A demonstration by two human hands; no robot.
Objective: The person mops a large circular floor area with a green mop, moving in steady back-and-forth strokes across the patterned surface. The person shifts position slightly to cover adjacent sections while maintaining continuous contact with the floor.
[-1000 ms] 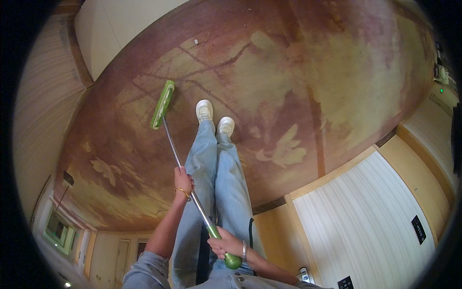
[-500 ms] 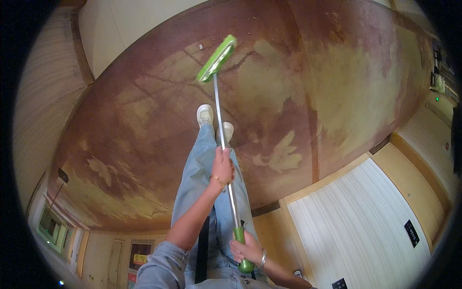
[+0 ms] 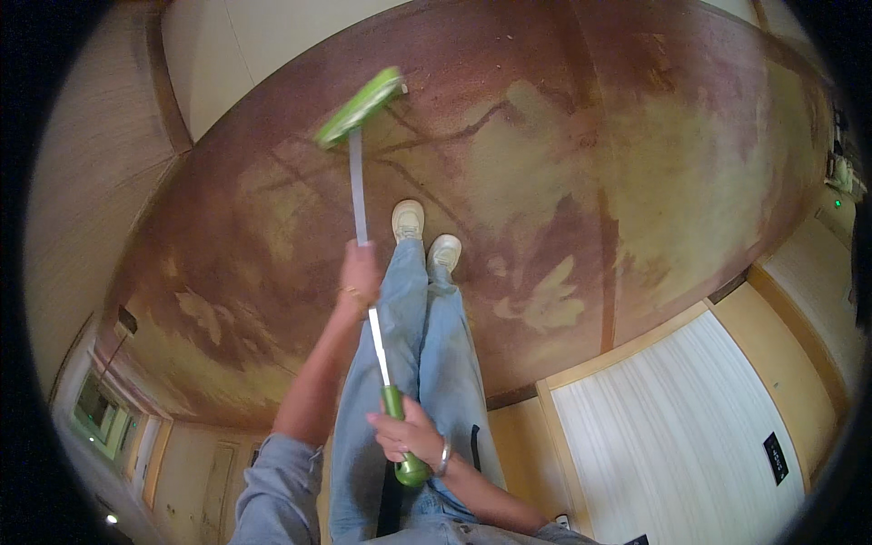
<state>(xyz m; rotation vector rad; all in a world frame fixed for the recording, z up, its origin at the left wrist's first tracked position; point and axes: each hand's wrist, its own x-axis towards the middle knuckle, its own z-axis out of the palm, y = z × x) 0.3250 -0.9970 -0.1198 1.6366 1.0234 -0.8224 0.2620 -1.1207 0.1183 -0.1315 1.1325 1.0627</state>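
Observation:
A long-handled floor sweeper has a narrow green head, a silver pole and a green grip. My left hand, blurred by motion, is wrapped around the middle of the pole. Lower down, my right hand closes around the green grip. The head lies slanted on the patterned carpet, ahead and to the left of my feet. A small white bit shows at the head's far right end.
My white shoes stand on the carpet, right of the pole. A cream wall curves along the far left. At the lower right is a pale panel in a wooden frame, with a black switch plate. A dark small object sits at the left edge.
Both hands and the sweeper have swung left. The head has passed from the right of the small white bit to its left, and the pole now lies left of my shoes.

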